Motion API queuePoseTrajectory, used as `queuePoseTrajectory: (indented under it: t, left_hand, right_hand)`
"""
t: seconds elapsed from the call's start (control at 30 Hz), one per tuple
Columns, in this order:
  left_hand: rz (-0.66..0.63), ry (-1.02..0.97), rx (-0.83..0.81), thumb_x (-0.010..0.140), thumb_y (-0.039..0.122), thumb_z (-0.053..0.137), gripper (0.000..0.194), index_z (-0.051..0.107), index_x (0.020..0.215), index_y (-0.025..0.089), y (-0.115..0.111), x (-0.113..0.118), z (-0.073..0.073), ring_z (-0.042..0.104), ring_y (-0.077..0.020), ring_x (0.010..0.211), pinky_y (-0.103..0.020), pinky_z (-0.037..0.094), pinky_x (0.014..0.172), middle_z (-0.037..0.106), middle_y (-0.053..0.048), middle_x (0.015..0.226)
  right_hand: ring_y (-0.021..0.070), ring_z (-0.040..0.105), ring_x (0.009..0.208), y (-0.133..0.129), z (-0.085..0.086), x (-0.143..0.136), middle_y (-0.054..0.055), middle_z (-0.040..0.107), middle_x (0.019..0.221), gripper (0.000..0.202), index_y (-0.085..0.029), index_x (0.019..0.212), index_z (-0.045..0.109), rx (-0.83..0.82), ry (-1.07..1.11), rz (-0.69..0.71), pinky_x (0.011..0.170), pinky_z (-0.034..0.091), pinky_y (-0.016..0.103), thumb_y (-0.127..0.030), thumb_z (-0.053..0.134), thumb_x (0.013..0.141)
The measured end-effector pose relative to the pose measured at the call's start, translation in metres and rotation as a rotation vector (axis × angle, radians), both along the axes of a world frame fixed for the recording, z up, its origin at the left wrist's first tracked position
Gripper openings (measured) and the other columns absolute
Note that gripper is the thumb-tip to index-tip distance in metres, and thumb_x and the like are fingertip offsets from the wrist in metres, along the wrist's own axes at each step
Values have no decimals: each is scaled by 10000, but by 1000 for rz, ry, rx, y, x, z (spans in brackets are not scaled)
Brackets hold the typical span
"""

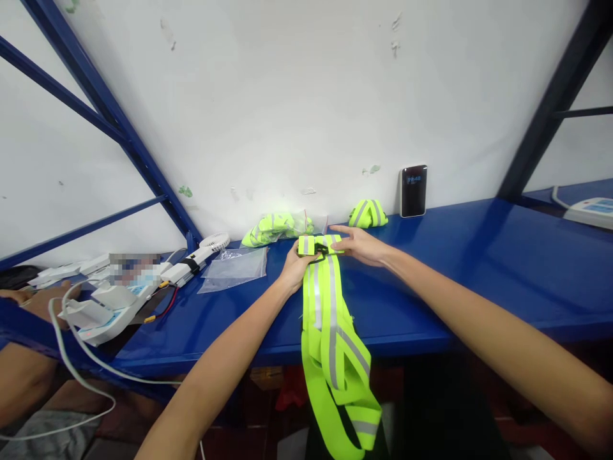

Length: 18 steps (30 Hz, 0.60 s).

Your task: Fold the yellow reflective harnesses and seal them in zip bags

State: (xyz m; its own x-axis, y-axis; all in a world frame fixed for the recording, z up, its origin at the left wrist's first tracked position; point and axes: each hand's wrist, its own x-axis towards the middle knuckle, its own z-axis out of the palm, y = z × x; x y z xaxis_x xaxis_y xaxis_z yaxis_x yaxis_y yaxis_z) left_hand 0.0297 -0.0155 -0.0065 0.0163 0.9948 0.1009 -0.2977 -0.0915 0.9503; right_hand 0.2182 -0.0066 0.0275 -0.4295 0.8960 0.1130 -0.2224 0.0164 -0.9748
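A: The fingers [301,254] of the left hand [293,268] are pinched around the folded top of a neon-yellow reflective vest [330,319], thumb over the black buckle [320,250] at its middle.

B: And the right hand [361,246]?

A: It lies flat, fingers stretched out and released, the tips resting on the right end of that same folded band. It presses rather than grips.

B: Where does the vest sit?

A: Its folded top lies on the blue counter [479,268], about midway between the back wall and the front edge. The long straps with grey stripes run toward the person, spill over the front edge and hang down below it.

B: What else is on the counter?

A: Along the back edge, a second folded vest [368,213], and just right of it a dark phone [414,190] leaning upright against the wall. Left of those, a bagged heap of yellow vests [275,227]. An empty clear bag [235,267] lies flat just left of the left hand. Farther toward the left end sit a small white fan [204,250], white devices [108,303] and a white cable [81,364] trailing off the front edge.

B: Anything at the right end?

A: A white device [591,211], well apart from the hands.
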Motion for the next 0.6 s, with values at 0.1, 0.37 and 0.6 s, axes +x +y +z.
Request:
queuePoseTrajectory:
  t: [0.1,0.37,0.6]
  left_hand:
    - [-16,41,-23,502,215,857,544,648,998,135,-1,0,2,671,-203,774,-356,525,794,721,-61,882]
    - [-156,-19,-70,648,233,753,336,683,956,120,-8,0,13,700,-240,760,-353,542,755,738,-99,879]
    - [-225,-10,-112,708,223,737,298,689,967,84,-7,-1,9,698,-210,720,-324,542,743,739,-126,891]
  right_hand:
    - [190,680,733,1,0,1,61,734,869,633,-160,1239,583,56,-24,-39,703,578,350,-142,781,639]
    - [206,685,810,5,-5,-7,54,733,893,597,-166,1182,594,216,56,-180,846,543,419,-205,787,618]
    - [260,660,967,-1,-5,-5,83,691,1045,537,-197,1215,570,550,-165,-302,850,536,426,-232,718,700]
